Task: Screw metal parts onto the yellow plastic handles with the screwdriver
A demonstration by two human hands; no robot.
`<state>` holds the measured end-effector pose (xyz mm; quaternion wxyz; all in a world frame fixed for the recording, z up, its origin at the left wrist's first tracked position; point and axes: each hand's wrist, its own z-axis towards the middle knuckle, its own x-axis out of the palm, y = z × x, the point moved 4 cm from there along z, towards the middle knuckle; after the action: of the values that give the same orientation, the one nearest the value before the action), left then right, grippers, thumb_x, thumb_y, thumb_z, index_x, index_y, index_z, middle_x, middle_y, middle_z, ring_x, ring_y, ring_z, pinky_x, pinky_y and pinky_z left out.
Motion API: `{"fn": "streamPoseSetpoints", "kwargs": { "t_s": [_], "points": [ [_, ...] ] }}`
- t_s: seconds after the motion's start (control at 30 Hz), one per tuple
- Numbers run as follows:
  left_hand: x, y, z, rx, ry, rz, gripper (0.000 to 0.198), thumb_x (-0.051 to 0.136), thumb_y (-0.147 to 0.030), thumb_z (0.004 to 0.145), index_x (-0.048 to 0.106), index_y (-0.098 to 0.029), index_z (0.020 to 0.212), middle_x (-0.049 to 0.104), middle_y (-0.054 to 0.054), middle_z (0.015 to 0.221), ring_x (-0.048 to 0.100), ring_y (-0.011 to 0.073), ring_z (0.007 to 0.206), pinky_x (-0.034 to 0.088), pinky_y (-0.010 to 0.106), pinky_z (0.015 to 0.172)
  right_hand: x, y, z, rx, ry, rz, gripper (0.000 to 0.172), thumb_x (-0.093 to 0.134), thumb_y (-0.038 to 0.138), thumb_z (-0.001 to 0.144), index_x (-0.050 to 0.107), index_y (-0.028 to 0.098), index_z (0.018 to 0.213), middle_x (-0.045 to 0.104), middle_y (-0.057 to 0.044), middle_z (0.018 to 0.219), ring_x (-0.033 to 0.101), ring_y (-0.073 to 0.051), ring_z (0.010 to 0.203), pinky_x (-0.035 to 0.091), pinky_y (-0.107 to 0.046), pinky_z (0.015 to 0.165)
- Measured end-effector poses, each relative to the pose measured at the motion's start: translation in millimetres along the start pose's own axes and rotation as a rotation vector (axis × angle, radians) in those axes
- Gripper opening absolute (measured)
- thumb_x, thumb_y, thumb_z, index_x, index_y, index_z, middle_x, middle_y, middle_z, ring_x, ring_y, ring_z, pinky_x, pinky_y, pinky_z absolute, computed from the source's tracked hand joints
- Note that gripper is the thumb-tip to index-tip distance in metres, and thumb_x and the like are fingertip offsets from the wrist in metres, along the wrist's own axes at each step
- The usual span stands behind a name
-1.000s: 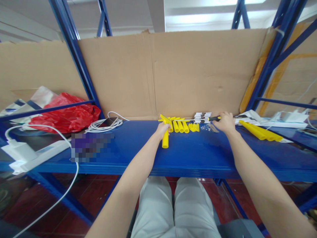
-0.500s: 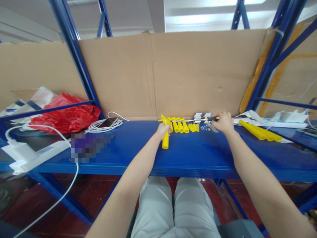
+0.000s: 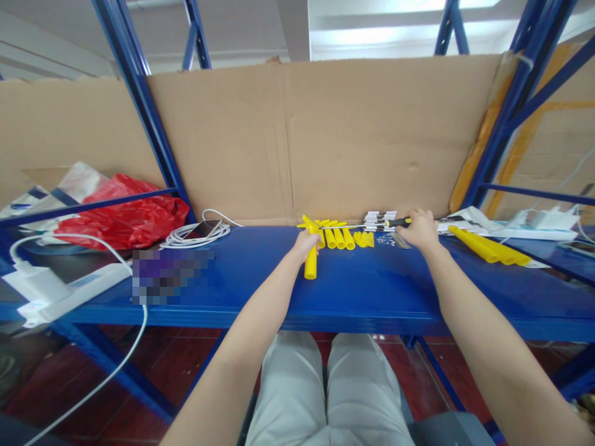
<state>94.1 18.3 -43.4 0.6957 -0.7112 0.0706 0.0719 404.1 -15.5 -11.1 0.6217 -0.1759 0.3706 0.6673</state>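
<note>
My left hand is closed around a yellow plastic tube with a crosspiece at its far end, held over the blue shelf. In my right hand is a screwdriver with a black and yellow handle. Its long metal shaft points left, and the tip meets the top of the yellow piece; the exact contact point is too small to make out. Just right of my left hand lie several yellow tubes and small yellow pieces. Tiny metal parts lie near the screwdriver.
A cardboard sheet stands along the back of the blue shelf. More yellow tubes lie on the right. Leftward are a coiled white cable, a red plastic bag and a power strip. Striped black-and-white packets sit behind.
</note>
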Motion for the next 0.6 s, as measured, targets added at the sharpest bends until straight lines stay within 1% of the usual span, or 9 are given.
{"fn": "streamPoseSetpoints", "kwargs": {
  "t_s": [0.13, 0.23, 0.37, 0.47, 0.6],
  "points": [
    [0.0, -1, -1, 0.006, 0.004, 0.013, 0.020, 0.054, -0.002, 0.073, 0.060, -0.015, 0.086, 0.043, -0.007, 0.042, 0.045, 0.0121, 0.039, 0.042, 0.023, 0.046, -1, 2, -1, -0.011, 0.021, -0.025, 0.032, 0.054, 0.033, 0.075, 0.069, 0.017, 0.099, 0.062, -0.018, 0.110, 0.049, -0.040, 0.111, 0.044, -0.055, 0.089],
    [0.6, -2, -2, 0.027, 0.007, 0.062, 0.018, 0.054, -0.002, 0.074, 0.060, -0.015, 0.084, 0.043, -0.006, 0.042, 0.045, 0.0123, 0.039, 0.042, 0.023, 0.046, -5, 4, -2, -0.022, 0.018, -0.088, 0.032, 0.055, 0.030, 0.076, 0.066, 0.017, 0.103, 0.062, -0.019, 0.110, 0.049, -0.038, 0.110, 0.040, -0.055, 0.092],
    [0.8, -5, -3, 0.097, 0.005, 0.171, 0.017, 0.055, -0.001, 0.075, 0.060, -0.017, 0.080, 0.047, -0.005, 0.046, 0.050, 0.0131, 0.041, 0.042, 0.023, 0.048, -9, 6, -2, -0.023, -0.011, -0.174, 0.031, 0.054, 0.027, 0.078, 0.061, 0.015, 0.105, 0.064, -0.018, 0.102, 0.051, -0.035, 0.104, 0.034, -0.056, 0.097],
    [-1.6, -7, -3, 0.143, -0.025, 0.250, 0.018, 0.056, -0.001, 0.074, 0.062, -0.017, 0.080, 0.052, -0.004, 0.050, 0.055, 0.0143, 0.047, 0.046, 0.023, 0.054, -6, 4, -1, -0.013, 0.026, -0.179, 0.030, 0.054, 0.028, 0.078, 0.061, 0.016, 0.105, 0.064, -0.018, 0.098, 0.052, -0.034, 0.100, 0.036, -0.052, 0.092],
    [-5.6, -10, -4, 0.164, -0.055, 0.305, 0.019, 0.058, -0.001, 0.073, 0.062, -0.018, 0.079, 0.056, -0.002, 0.055, 0.060, 0.0160, 0.053, 0.047, 0.024, 0.059, 1, 4, 0, -0.045, 0.082, -0.166, 0.034, 0.058, 0.029, 0.075, 0.064, 0.017, 0.106, 0.067, -0.018, 0.106, 0.054, -0.036, 0.104, 0.040, -0.051, 0.091]
  ]
}}
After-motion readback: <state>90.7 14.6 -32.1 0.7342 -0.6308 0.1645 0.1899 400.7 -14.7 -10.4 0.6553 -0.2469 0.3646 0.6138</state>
